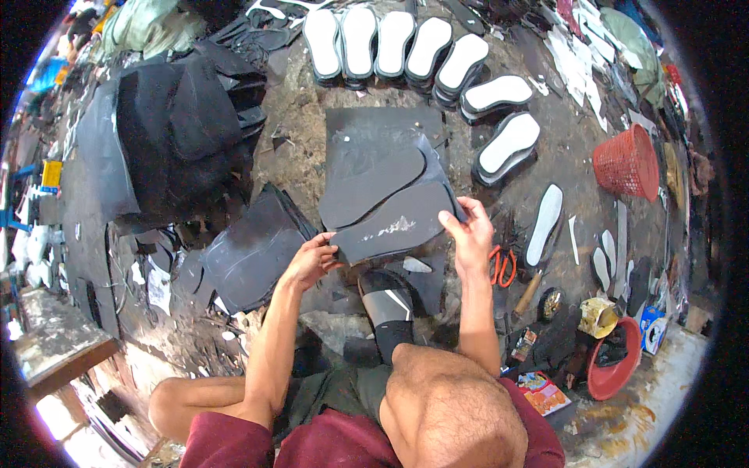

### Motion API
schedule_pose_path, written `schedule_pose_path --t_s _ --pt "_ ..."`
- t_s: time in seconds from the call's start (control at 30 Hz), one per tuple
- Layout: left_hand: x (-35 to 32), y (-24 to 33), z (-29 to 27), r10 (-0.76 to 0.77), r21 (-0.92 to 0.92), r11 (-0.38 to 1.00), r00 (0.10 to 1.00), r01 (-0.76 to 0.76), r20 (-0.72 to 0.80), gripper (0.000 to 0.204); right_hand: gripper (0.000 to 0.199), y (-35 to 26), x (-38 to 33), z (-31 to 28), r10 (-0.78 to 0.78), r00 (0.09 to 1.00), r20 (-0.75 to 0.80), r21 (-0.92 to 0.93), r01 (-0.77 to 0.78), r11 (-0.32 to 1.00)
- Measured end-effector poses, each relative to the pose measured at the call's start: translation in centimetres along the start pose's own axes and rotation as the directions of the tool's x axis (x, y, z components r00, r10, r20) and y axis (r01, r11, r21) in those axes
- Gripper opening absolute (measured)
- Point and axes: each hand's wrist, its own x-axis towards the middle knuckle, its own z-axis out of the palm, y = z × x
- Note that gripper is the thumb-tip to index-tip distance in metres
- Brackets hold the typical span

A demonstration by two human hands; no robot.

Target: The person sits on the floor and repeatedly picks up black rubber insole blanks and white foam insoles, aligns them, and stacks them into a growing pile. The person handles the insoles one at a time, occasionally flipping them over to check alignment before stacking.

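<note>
My left hand (314, 261) pinches the narrow left end of a dark grey shoe sole piece (409, 217), which has a pale scuffed patch on its surface. At its wide right end, my right hand (471, 234) grips with the thumb on top and the fingers at the edge. A second dark grey sole shape (374, 181) lies right beside it on the far side; I cannot tell whether the two are joined. Beneath them is a flat dark sheet (382, 122) on the floor.
Stacked soles with white tops (395, 40) curve along the far side. Dark sheets (175, 125) pile up at left, with smaller ones (253, 253) nearer. At right are a pale insole (544, 225), orange-handled scissors (505, 267), a wooden-handled tool (529, 293) and a red basket (626, 162).
</note>
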Motion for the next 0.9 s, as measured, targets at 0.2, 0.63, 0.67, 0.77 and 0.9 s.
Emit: schedule_pose_path --t_s 0.2,0.63,0.67,0.77,0.9 --pt "-1.0 3.5 4.0 0.315 -0.739 0.670 0.929 -0.072 0.195 0.028 0.030 -10.6 -6.3 7.0 -0.485 0.617 0.620 -0.103 0.676 0.730" --pt "-5.4 5.7 6.8 0.546 -0.815 0.562 0.804 -0.143 0.235 0.024 0.017 -9.9 -7.3 8.4 -0.557 0.272 0.784 0.008 0.894 0.447" --pt "-5.4 5.9 6.9 0.559 -0.820 0.554 0.794 -0.143 0.239 0.024 0.017 -9.7 -7.5 8.4 -0.563 0.232 0.793 0.021 0.913 0.407" --pt "-5.3 6.8 7.7 0.602 -0.833 0.536 0.754 -0.137 0.263 0.024 0.019 -9.7 -7.5 8.2 -0.539 0.135 0.831 0.064 0.940 0.334" --pt "-4.3 8.0 9.2 0.659 -0.840 0.531 0.679 -0.116 0.322 0.025 0.045 -12.7 -5.8 6.7 -0.289 0.096 0.952 0.132 0.726 0.675"
